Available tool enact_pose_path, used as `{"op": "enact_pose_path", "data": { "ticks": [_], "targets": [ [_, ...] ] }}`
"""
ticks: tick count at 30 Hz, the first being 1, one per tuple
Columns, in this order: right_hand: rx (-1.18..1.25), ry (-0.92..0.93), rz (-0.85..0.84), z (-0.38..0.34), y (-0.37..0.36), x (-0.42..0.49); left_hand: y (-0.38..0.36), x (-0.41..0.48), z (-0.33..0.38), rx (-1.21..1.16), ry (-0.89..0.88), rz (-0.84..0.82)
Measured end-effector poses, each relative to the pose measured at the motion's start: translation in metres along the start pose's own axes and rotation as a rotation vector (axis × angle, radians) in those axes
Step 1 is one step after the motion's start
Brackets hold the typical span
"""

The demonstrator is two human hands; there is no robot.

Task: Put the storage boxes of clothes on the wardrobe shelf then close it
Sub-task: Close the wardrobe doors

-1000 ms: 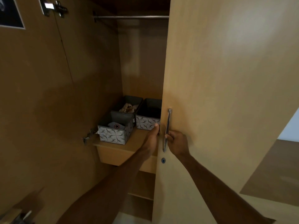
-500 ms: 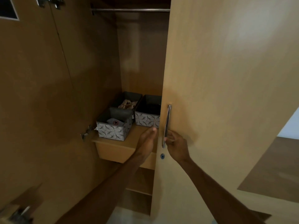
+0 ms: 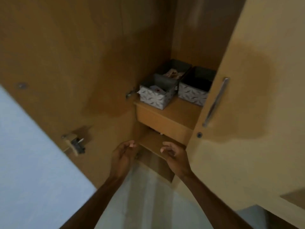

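Note:
Three grey patterned storage boxes stand on the wardrobe shelf (image 3: 175, 109): a front left box (image 3: 155, 96) with clothes, a back box (image 3: 173, 70) with light fabric, and a right box (image 3: 194, 90) partly hidden by the right door (image 3: 257, 96). That door has a metal handle (image 3: 215, 103). My left hand (image 3: 123, 154) and my right hand (image 3: 175, 154) hover below the shelf, fingers loosely curled, holding nothing and touching neither door.
The left door (image 3: 66, 63) stands wide open, with hinges (image 3: 76, 142) on its inner face. A lower shelf (image 3: 153, 146) lies just behind my hands. Pale floor (image 3: 145, 195) shows beneath my forearms.
Both hands have left the right door's edge and handle and dropped below the shelf. The view has tilted down and rolled, so the wardrobe appears slanted.

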State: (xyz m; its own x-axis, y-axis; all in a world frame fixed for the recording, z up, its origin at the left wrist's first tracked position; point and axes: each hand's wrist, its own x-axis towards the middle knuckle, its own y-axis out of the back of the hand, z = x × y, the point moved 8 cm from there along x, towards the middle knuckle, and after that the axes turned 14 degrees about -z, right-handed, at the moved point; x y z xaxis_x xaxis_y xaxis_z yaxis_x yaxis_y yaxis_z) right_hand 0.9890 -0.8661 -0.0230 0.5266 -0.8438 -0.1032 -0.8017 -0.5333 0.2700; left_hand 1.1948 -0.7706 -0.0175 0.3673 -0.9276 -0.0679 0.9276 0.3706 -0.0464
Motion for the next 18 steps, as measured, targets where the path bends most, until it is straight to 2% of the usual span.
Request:
{"op": "enact_pose_path", "data": {
  "ticks": [3,10,13,18],
  "targets": [
    [0.001,0.025,-0.135,-0.013,-0.064,0.021,0.065,-0.031,0.011,0.146,-0.029,0.177],
    [0.006,0.160,-0.354,-0.090,-0.191,0.043,0.194,-0.092,0.073,0.193,-0.188,0.589],
    [0.002,0.250,-0.356,-0.140,-0.225,0.046,0.232,-0.087,0.108,0.167,-0.253,0.585],
    [-0.016,0.319,-0.275,-0.196,-0.243,0.040,0.242,-0.045,0.145,0.259,-0.233,0.358]
  ]
}}
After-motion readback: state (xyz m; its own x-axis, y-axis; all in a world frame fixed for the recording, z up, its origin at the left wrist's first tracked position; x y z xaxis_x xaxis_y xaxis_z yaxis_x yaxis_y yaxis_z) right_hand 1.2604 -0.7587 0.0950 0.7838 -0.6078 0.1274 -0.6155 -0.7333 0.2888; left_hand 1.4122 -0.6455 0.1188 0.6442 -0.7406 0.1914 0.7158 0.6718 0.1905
